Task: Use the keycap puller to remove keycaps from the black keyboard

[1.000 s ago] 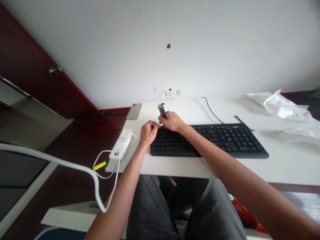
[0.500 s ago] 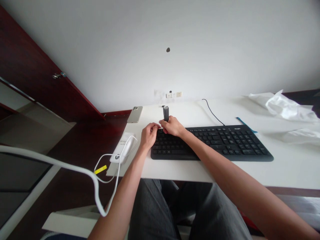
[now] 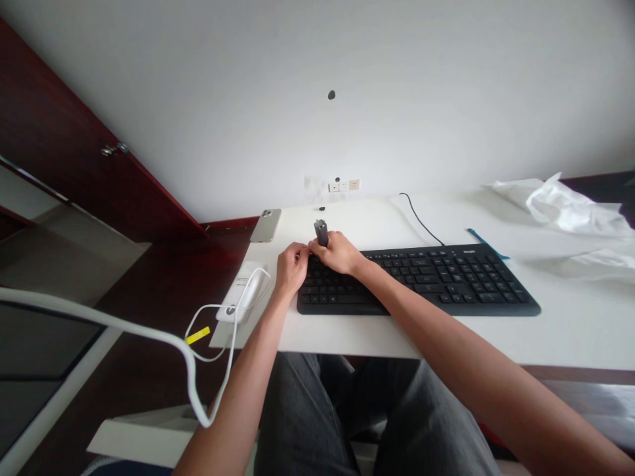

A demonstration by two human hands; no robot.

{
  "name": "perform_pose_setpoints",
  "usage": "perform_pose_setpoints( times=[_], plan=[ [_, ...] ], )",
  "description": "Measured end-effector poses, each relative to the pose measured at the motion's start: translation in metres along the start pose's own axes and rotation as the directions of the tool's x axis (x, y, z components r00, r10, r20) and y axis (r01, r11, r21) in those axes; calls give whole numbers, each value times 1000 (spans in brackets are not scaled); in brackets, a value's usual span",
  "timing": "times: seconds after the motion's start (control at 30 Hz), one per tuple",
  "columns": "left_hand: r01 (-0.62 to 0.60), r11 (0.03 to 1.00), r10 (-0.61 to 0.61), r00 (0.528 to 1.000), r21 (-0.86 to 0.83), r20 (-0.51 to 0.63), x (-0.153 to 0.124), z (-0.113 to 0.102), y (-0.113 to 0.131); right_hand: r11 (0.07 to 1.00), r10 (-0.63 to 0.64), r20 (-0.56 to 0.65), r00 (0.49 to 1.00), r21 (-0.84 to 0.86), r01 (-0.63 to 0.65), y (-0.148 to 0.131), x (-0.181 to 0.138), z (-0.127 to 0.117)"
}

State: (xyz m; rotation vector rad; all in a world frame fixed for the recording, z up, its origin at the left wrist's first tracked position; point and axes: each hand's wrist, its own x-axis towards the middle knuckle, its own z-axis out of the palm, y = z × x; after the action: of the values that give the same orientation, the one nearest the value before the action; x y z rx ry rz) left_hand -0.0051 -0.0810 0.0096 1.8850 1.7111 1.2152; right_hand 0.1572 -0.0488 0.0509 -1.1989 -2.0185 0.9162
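Note:
A black keyboard (image 3: 421, 281) lies flat on the white table. In my right hand (image 3: 342, 253), closed over its upper left part, is a dark grey stick-shaped tool (image 3: 322, 235). The tool's silvery end points up and tilts a little to the left; its lower end is hidden by my fingers. My left hand (image 3: 292, 266) sits at the keyboard's top left corner, fingertips pinched together and close to my right thumb. Whatever may be between those left fingers is too small or hidden to tell.
A phone (image 3: 266, 225) lies at the table's back left. In front of it are a white power bank-like device (image 3: 241, 297) and a white cable (image 3: 188, 360). A small black piece (image 3: 322, 209), a teal strip (image 3: 489, 243) and white plastic bags (image 3: 570, 208) lie farther back.
The tool in my right hand has tipped to the left and sunk slightly, exposing the small black piece behind it. Both hands have shifted a little left, still close together.

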Motion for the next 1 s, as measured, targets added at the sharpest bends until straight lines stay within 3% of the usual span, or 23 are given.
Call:
perform_pose_setpoints(
  times=[0.13, 0.43, 0.63, 1.0],
  plan=[
    [-31, 1000, 31, 1000, -3, -2, -4, 0, 4, 981, 98, -17, 995, 170, -94, 6, 2, -1],
    [-187, 962, 162, 978, 201, 132, -39, -13, 21, 972, 202, -197, 959, 161, -171, 10, 4, 5],
    [-177, 942, 153, 983, 284, 105, -48, -2, 30, 985, 152, -217, 964, 117, -129, 10, 4, 5],
    [-149, 967, 144, 989, 207, 37, -48, 4, 29, 995, 100, -123, 987, -1, -101, 4, 3, 3]
  ],
)
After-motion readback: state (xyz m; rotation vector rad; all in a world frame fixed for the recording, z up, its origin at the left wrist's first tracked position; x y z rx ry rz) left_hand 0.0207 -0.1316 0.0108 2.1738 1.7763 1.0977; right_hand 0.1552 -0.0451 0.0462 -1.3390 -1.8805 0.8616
